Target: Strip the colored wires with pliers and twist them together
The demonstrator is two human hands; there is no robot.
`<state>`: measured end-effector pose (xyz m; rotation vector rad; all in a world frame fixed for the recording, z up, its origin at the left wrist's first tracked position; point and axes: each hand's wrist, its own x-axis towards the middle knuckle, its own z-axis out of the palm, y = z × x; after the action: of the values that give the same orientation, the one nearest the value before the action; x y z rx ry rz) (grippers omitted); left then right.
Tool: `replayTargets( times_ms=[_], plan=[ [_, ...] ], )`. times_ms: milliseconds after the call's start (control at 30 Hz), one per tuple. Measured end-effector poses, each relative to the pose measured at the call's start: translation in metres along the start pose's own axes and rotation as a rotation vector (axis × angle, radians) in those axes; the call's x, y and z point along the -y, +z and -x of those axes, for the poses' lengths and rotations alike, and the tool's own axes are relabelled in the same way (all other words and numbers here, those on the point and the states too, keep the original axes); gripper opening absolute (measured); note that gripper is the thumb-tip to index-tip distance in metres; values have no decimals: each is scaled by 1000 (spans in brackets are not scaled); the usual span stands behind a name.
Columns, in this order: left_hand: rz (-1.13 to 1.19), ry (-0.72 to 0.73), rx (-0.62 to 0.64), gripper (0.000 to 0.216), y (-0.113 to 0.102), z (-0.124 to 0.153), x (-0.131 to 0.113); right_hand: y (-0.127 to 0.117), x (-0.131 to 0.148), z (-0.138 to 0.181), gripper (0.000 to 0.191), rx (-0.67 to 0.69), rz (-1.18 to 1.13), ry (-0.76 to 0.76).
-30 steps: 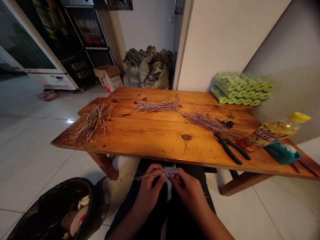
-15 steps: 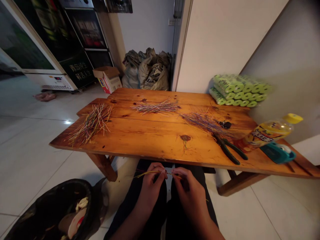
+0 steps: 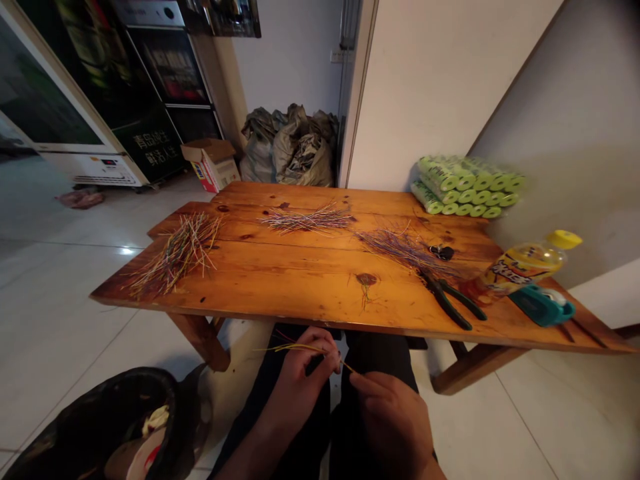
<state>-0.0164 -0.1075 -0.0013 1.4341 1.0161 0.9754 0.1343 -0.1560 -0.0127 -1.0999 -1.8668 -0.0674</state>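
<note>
Holding wires point(image 3: 289, 347) near the table point(image 3: 280, 267) | our left hand point(image 3: 309, 370) pinches them, right hand point(image 3: 395, 407) one end | we judge them light, bendy, best pinched mid-length

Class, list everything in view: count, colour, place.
Table: one, brown, centre
Wire bundles: three, multicoloured, on table
Scraps: several, mixed, table front
Pliers: one, dark, table right
Bottle: one, yellow, table right
Dispenser: one, teal, beside bottle
Rolls: many, green, rear right
Bin: one, black, lower left
Box: one, red-white, behind table
Sacks: several, grey, behind table
Fridge: one, white, upper left
Strands: several, mainly yellow, lower centre
Left hand: one, bare, gripping strands
Right hand: one, bare, lower centre
</note>
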Motion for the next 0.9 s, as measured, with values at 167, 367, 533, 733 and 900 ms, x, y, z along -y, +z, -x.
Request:
replayTargets(
  times_ms=[167, 367, 533, 733, 900],
  plan=[
    [-121, 52, -12, 27, -5, 0, -10, 2, 4, 5, 24, -44, -219, 64],
    [-243, 164, 86, 23, -16, 0, -14, 1, -4, -8, 16, 103, -608, 740],
    [-333, 215, 140, 20, -18, 0, -17, -7, -13, -24, 27, 520, -828, 870],
    [-388, 195, 127, 21, -14, 2, -15, -10, -11, -27, 11, 547, -552, 694],
    [-434, 177, 81, 19, -9, 8, -14, -10, -12, -28, 4, 545, -402, 540]
  ],
)
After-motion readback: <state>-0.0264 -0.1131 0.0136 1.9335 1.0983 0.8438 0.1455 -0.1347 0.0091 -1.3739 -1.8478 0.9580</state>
